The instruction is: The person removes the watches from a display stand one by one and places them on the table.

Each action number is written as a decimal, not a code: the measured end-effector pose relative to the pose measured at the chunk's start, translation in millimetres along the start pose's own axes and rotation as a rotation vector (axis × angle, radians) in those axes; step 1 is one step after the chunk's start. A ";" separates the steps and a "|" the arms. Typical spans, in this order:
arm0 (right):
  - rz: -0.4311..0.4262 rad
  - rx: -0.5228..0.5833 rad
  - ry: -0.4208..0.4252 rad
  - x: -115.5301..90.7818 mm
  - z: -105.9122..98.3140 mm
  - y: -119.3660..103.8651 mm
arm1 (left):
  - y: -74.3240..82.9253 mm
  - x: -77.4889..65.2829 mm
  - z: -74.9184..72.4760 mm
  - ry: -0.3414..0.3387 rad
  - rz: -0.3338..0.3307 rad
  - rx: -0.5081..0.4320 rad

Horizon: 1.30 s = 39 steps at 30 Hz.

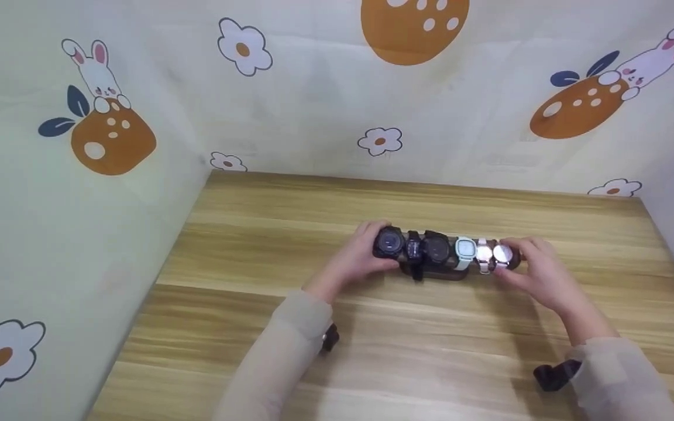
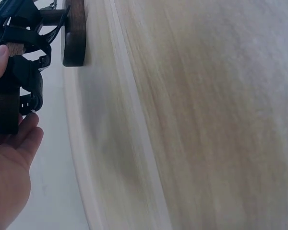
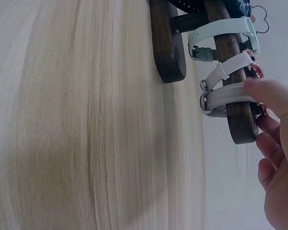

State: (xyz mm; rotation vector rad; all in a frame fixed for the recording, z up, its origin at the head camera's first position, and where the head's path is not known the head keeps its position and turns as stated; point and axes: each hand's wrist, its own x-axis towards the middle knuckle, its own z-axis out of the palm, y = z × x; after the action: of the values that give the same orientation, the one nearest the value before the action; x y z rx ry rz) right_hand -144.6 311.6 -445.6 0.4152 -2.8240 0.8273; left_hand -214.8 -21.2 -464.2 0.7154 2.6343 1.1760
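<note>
Bright, even, soft light; faint shadows fall beneath both forearms. Wrist views are motion-blurred across the wood; head view bends at edges.

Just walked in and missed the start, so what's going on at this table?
A person has both hands on a dark wooden watch stand on the wooden table. The left hand grips the end with the black watch. The right hand touches the other end, by the pale-strapped watch. Six watches hang on the bar.
</note>
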 end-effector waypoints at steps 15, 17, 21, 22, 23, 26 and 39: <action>0.051 0.036 -0.020 0.7 -0.8 0.4 | -0.8 -0.9 -0.2 -0.016 -0.004 -0.042; 0.066 0.056 -0.028 -0.2 -2.3 0.5 | -0.4 -0.8 -0.2 -0.018 -0.011 -0.047; 0.054 0.033 -0.051 0.5 -4.1 0.9 | 0.1 -0.6 -0.8 -0.018 -0.016 -0.048; 0.047 0.022 -0.058 0.9 -4.3 0.8 | 0.1 -0.4 -0.9 -0.019 -0.016 -0.049; 0.040 0.010 -0.067 1.4 -4.3 0.7 | 0.0 -0.3 -0.9 -0.019 -0.016 -0.050; 0.039 0.003 -0.092 3.2 -4.3 0.2 | -0.4 0.1 -1.0 -0.023 -0.022 -0.053; 0.123 0.048 -0.110 2.3 -10.9 6.4 | -1.4 0.3 -2.3 -0.032 -0.018 -0.037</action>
State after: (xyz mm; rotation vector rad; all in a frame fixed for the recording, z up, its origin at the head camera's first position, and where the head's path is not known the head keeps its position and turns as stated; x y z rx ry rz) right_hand -147.9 322.2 -439.2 0.3051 -2.9613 0.9249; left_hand -216.4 -23.4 -463.7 0.6964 2.5803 1.1952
